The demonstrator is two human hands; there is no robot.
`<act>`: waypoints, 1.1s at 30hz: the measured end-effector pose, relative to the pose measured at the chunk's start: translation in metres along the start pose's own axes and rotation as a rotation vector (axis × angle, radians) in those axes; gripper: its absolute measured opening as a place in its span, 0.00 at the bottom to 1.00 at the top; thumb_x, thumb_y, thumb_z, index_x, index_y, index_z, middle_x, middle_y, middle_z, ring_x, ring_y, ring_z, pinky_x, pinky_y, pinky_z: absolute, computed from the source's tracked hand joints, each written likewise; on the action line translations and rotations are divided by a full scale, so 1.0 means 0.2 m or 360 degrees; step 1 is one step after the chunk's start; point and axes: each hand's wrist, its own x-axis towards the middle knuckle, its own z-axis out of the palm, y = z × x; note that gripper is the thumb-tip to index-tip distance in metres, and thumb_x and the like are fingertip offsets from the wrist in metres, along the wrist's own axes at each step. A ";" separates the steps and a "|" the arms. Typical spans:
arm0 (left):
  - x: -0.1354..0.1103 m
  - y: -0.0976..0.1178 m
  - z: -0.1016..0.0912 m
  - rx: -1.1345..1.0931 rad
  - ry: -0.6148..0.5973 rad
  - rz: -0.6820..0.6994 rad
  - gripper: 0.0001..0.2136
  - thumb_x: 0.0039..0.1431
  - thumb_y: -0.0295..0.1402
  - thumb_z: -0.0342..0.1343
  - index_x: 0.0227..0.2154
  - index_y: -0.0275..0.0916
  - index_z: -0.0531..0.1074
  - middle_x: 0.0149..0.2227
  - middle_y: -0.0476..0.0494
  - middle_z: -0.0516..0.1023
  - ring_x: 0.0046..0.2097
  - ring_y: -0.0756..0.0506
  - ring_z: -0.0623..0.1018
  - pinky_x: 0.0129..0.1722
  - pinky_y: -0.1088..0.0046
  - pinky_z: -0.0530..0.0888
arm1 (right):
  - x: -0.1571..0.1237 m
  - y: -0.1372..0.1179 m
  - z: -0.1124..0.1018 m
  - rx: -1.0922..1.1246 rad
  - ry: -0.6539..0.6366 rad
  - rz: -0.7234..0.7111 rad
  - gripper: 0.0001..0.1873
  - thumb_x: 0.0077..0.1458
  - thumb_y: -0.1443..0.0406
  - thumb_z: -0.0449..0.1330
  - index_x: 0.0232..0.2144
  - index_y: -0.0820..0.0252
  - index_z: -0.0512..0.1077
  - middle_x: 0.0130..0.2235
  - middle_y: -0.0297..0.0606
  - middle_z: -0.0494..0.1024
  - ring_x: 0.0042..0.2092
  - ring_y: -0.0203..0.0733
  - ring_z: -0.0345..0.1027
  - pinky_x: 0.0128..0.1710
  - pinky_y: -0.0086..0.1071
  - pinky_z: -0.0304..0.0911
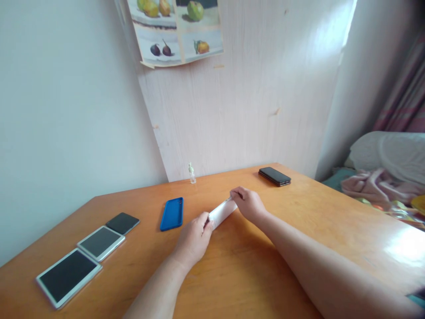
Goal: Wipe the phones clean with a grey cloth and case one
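Observation:
Both hands hold a white, flat, oblong object a little above the table, tilted with its far end to the right. I cannot tell its exact kind. My left hand is closed on its near left end, thumb on top. At the far right end, my right hand pinches the edge with curled fingers, which hide that corner. A blue phone case lies on the table just left of the object, touched by neither hand.
On the wooden table, two white-framed tablets and a dark phone lie in a row at left. A small clear spray bottle stands at the back. Stacked dark phones lie at back right, near the table edge.

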 end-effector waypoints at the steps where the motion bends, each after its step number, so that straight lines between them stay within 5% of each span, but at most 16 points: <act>1: 0.00 0.00 0.00 0.0002 -0.0001 -0.0004 0.10 0.66 0.38 0.45 0.30 0.42 0.65 0.29 0.48 0.74 0.31 0.48 0.73 0.28 0.75 0.58 | 0.00 0.01 -0.01 -0.0015 0.0024 0.0025 0.12 0.60 0.60 0.53 0.35 0.54 0.76 0.33 0.35 0.80 0.37 0.41 0.72 0.37 0.30 0.61; 9: 0.00 0.00 0.00 -0.0147 0.0001 0.0034 0.08 0.67 0.36 0.44 0.36 0.41 0.67 0.33 0.45 0.76 0.34 0.47 0.75 0.31 0.74 0.61 | -0.17 -0.19 0.09 0.0214 -0.0375 -0.0513 0.12 0.61 0.61 0.53 0.39 0.52 0.76 0.38 0.35 0.80 0.39 0.39 0.71 0.38 0.28 0.61; 17: 0.00 0.00 0.00 -0.0073 -0.0006 0.0018 0.10 0.67 0.37 0.44 0.30 0.42 0.63 0.29 0.48 0.73 0.32 0.48 0.72 0.29 0.75 0.58 | 0.05 0.08 0.04 0.0761 -0.0023 0.0345 0.15 0.55 0.55 0.56 0.35 0.60 0.75 0.27 0.34 0.74 0.28 0.35 0.65 0.27 0.27 0.59; 25: 0.01 -0.03 0.02 -0.0164 0.0029 0.0008 0.11 0.66 0.39 0.44 0.29 0.42 0.62 0.29 0.49 0.72 0.32 0.48 0.71 0.30 0.75 0.59 | 0.04 0.09 0.07 0.0760 -0.0235 0.0622 0.17 0.61 0.56 0.49 0.28 0.60 0.68 0.21 0.32 0.69 0.16 0.29 0.55 0.15 0.24 0.47; 33: 0.02 -0.07 0.02 -0.0259 0.0040 -0.0020 0.11 0.66 0.40 0.44 0.30 0.41 0.64 0.30 0.50 0.72 0.33 0.47 0.72 0.31 0.75 0.60 | 0.08 0.13 0.02 0.0336 -0.0569 0.0755 0.15 0.51 0.68 0.60 0.14 0.60 0.65 0.13 0.36 0.67 0.14 0.34 0.56 0.17 0.28 0.49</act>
